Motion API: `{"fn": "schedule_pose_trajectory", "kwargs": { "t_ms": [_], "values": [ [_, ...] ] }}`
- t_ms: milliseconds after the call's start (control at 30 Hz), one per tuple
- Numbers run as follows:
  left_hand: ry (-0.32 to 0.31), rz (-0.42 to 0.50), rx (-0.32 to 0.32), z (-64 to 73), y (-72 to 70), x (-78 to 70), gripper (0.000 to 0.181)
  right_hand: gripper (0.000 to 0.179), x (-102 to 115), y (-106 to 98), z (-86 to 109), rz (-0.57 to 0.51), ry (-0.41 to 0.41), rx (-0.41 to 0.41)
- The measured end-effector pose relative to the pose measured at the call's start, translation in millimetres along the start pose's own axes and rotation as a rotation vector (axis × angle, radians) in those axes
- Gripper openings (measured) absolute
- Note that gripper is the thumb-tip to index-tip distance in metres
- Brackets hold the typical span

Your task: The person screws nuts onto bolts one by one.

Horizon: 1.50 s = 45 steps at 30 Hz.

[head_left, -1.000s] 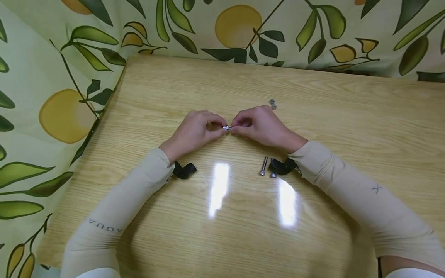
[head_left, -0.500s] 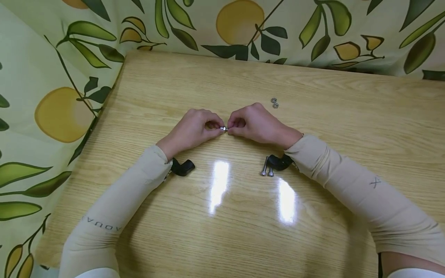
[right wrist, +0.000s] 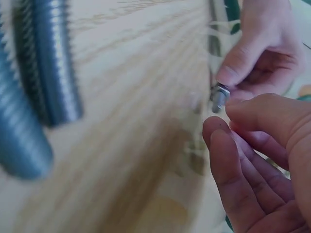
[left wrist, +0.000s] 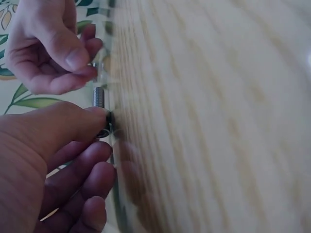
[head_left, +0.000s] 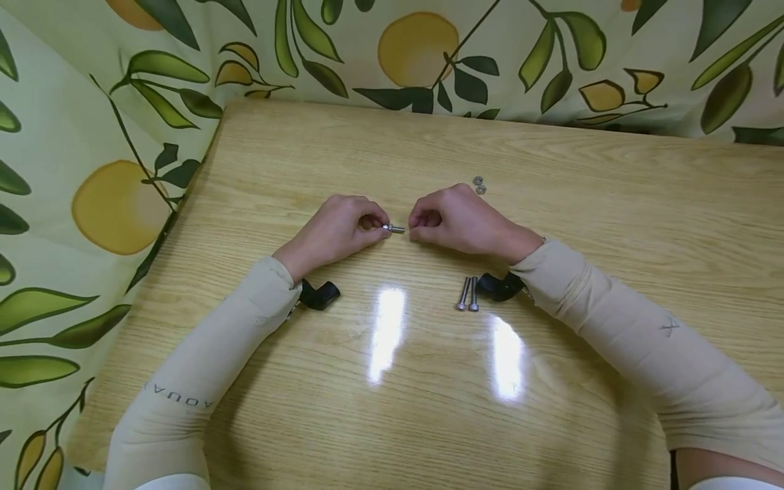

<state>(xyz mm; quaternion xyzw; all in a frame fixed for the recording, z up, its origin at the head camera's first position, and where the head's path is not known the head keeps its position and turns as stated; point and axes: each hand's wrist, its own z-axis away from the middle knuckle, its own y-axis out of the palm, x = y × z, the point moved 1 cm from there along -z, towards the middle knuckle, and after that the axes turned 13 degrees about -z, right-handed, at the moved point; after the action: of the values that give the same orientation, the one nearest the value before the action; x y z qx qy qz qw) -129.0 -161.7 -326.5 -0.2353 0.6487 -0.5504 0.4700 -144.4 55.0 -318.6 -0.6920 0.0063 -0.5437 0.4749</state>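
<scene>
In the head view my left hand (head_left: pixel 339 228) pinches a silver bolt (head_left: pixel 398 230) between thumb and forefinger, its threaded end pointing right. A hex nut (right wrist: pixel 223 91) sits on the thread close to those fingertips, seen in the right wrist view; the bolt's head is hidden in the grip. Just off the bolt's free end is my right hand (head_left: pixel 456 221), thumb and fingers loosely bent with nothing between them. In the left wrist view a small gap shows between the bare thread (left wrist: pixel 98 97) and the right fingers (left wrist: pixel 80 60).
Two loose bolts (head_left: pixel 463 295) lie side by side on the wooden table (head_left: pixel 343 408), beside the black wrist camera mount (head_left: pixel 499 288) on the right arm. Two nuts (head_left: pixel 480 185) lie behind the right hand. Patterned cloth (head_left: pixel 331 47) borders the table's back and left.
My right fingers have come off the bolt's threaded end and moved slightly right, baring more thread. My left hand still pinches the bolt and has shifted slightly left.
</scene>
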Motion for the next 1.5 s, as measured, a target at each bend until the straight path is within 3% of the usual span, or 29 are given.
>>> {"fn": "schedule_pose_trajectory", "kwargs": {
  "t_ms": [433,667,833,1033,1233,1500],
  "values": [
    [-0.063,-0.047,-0.029,-0.8,-9.4,-6.0,0.024,0.007,-6.9,-21.9,42.1,0.010,0.050,-0.090],
    [-0.029,-0.037,-0.107,-9.9,-14.0,-18.7,0.024,0.007,-5.9,-22.5,75.2,0.044,0.092,-0.128],
    [-0.010,-0.011,-0.150,-20.9,-12.8,-32.5,0.022,0.011,-2.4,-18.2,98.7,0.063,0.050,-0.121],
    [-0.011,0.037,-0.126,-33.9,-5.3,-49.9,0.021,0.015,0.0,-4.8,114.8,0.043,-0.027,-0.079],
    [0.019,0.035,-0.078,-58.2,4.0,-64.2,0.022,0.017,-1.8,4.0,121.3,0.024,-0.056,-0.073],
    [0.090,-0.057,0.002,-94.0,11.2,-84.0,0.026,0.012,-8.5,6.2,126.9,0.015,-0.095,-0.080]
  ]
}}
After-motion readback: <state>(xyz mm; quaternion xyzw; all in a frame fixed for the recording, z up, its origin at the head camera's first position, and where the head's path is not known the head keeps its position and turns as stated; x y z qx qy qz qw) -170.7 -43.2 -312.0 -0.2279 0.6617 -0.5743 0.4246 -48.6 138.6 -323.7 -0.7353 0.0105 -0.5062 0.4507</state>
